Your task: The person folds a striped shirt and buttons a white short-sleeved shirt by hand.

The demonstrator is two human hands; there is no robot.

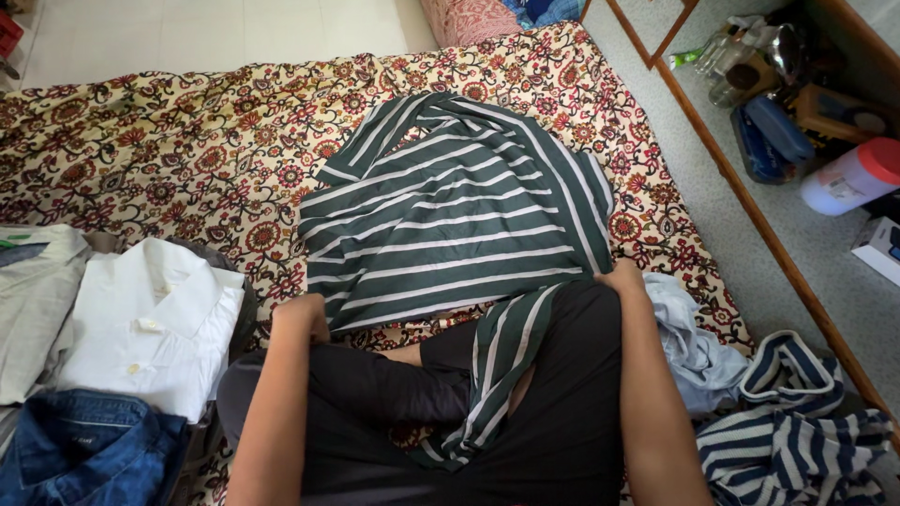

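White shirt (155, 323) beside green striped shirt (450, 211)

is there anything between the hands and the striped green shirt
Nothing visible does. The left hand and the right hand are both already at the near corners of the green striped shirt, which lies on the floral bedspread. One strip of the shirt trails down over the person's lap.

A folded white shirt (155, 328) is lying at the left beside a denim shirt (84, 459), a navy striped garment (797, 431) is sprawling at the right, and a white jar with a red lid (848, 178) is sitting on the floor.
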